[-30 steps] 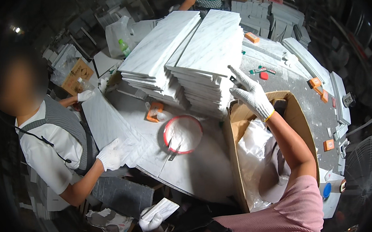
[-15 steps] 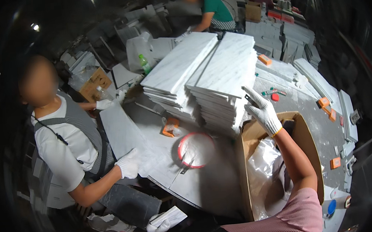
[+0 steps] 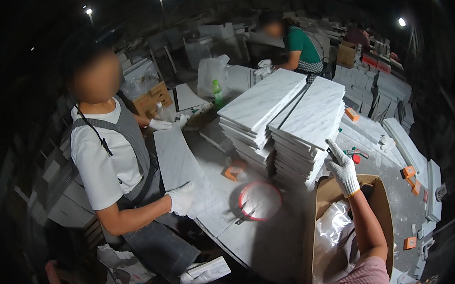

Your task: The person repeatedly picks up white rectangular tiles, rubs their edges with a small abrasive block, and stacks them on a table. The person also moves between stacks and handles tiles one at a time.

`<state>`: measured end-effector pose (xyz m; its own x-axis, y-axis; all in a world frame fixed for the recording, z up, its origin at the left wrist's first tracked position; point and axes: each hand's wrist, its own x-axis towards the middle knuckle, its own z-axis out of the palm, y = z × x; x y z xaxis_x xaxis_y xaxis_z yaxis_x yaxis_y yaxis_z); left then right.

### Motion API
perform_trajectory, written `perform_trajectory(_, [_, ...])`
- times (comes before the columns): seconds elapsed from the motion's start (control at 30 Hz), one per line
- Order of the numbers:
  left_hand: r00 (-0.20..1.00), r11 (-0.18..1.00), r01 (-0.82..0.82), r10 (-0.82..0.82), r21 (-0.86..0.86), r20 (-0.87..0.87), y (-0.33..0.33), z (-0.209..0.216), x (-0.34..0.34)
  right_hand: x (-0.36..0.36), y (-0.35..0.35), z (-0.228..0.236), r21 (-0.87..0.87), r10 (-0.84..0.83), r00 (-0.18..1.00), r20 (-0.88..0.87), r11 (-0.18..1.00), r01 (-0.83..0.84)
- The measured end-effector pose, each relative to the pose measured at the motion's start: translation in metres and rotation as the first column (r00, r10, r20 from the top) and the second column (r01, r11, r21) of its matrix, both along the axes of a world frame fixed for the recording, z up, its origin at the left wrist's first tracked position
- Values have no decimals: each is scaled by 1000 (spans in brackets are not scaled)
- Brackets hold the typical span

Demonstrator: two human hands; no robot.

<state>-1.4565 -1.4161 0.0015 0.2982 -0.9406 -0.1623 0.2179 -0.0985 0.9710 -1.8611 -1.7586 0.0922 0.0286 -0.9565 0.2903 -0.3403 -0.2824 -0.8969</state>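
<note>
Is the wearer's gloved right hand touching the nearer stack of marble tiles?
Touching. The head view shows the right hand in a white glove with its fingers laid against the front corner of the nearer stack of marble tiles, no gap visible between them.

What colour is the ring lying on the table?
Red. The ring lies flat on the table, beside the stacked marble slabs; the head view shows it clearly.

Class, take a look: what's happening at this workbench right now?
The wearer's gloved right hand rests against a stack of white marble tiles, above an open cardboard box lined with plastic. Across the table, a co-worker's gloved hand holds a single tile flat. The wearer's left hand isn't visible.
</note>
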Motion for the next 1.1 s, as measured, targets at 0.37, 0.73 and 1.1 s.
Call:
perform_trajectory(0.37, [970,998,26,-12,54,-243,15,27,-13,9,4,2,10,144,978,153,989,-147])
perform_trajectory(0.73, [968,999,-48,46,-3,-248,25,16,-9,84,34,69,-368,250,961,-117,888,-275])
perform_trajectory(1.1, [961,965,-261,256,37,106,43,44,-20,187,55,112,-142,435,856,-280,863,-485])
